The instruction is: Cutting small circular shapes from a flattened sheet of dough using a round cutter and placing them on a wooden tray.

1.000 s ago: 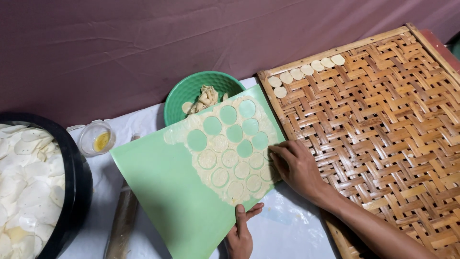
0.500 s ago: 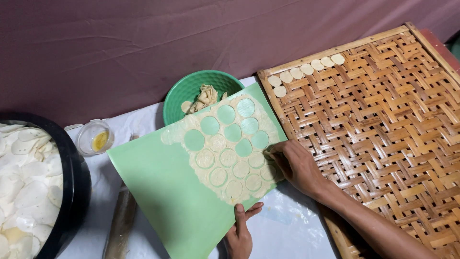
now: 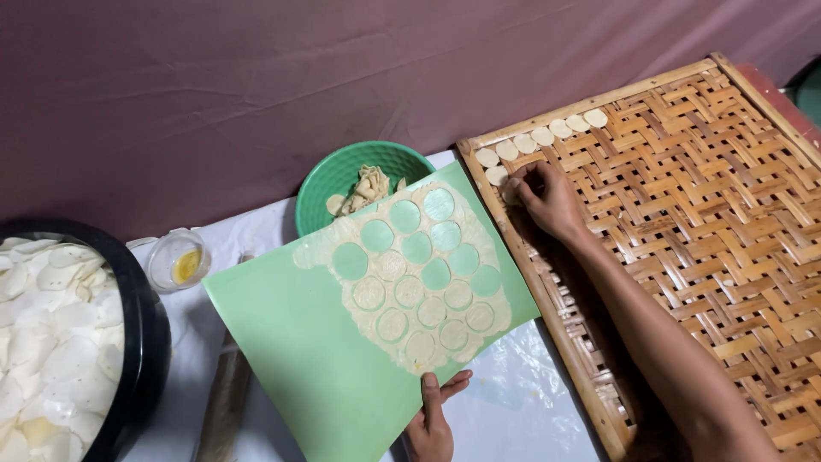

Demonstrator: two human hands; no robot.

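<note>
Against a dull purple cloth backdrop, a white covered table (image 3: 530,402) bears the work. A small pale dough disc (image 3: 510,190) is pressed onto the woven bamboo tray (image 3: 727,257) by the right hand (image 3: 547,201), fingers curled on it, extending the row of cut rounds (image 3: 547,135). The green flexible mat (image 3: 316,359) with its rolled dough sheet (image 3: 419,291) is pinched at its near edge by the left hand (image 3: 430,423), seemingly to hold it tilted within reach.

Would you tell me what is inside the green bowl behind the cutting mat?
The green bowl holds crumpled dough scraps. The green mat covers its near part, so anything there is hidden.
</note>
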